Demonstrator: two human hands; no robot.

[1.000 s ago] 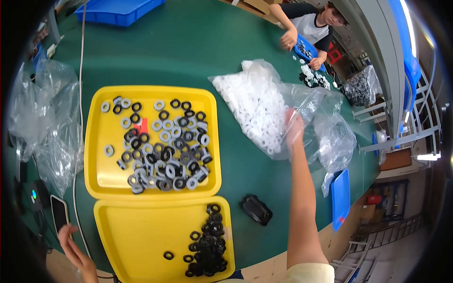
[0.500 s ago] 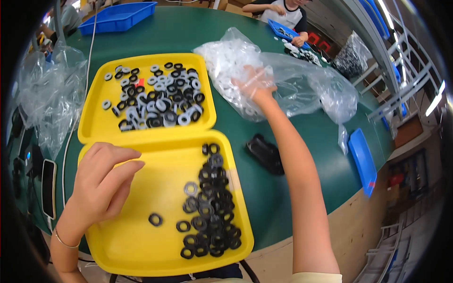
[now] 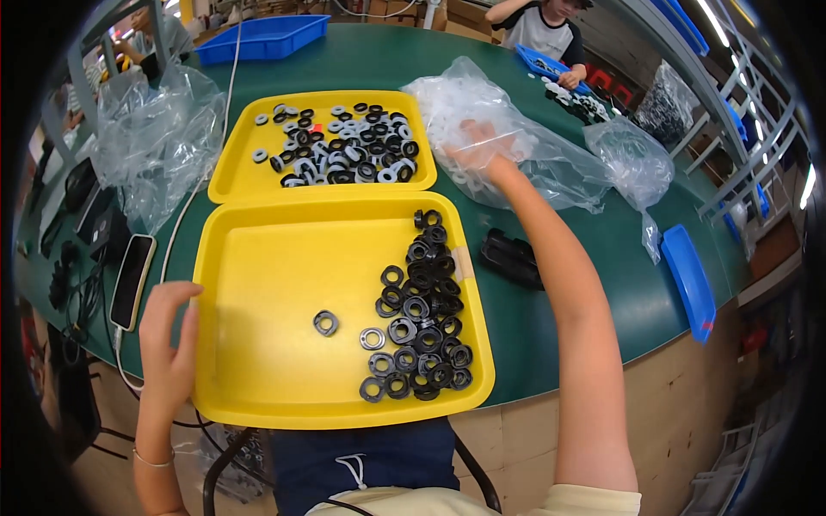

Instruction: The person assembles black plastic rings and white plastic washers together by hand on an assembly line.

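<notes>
My left hand (image 3: 172, 340) is at the left rim of the near yellow tray (image 3: 258, 413), its index fingertip at the edge and the thumb held apart; nothing shows in it. Toward the tray's right side lie piled black rings (image 3: 426, 310), with a lone black ring (image 3: 325, 323) nearer the middle. My right hand (image 3: 486, 148) reaches into a clear plastic bag (image 3: 542, 176) of white rings (image 3: 443, 107). Its fingers look spread, though the film blurs them. Mixed black and grey-white rings (image 3: 353, 146) fill much of the far yellow tray (image 3: 232, 176).
A black object (image 3: 509, 258) lies beside my right forearm. At left are a phone (image 3: 133, 279) on a cable and crumpled clear plastic (image 3: 159, 129). Blue trays stand at the far left (image 3: 262, 41) and right (image 3: 688, 279). Across the table, a person (image 3: 551, 43) handles another blue tray.
My left hand has moved from over the near tray out to its left rim. The right hand stays in the bag. The whole view has shifted, so the trays appear farther right and higher.
</notes>
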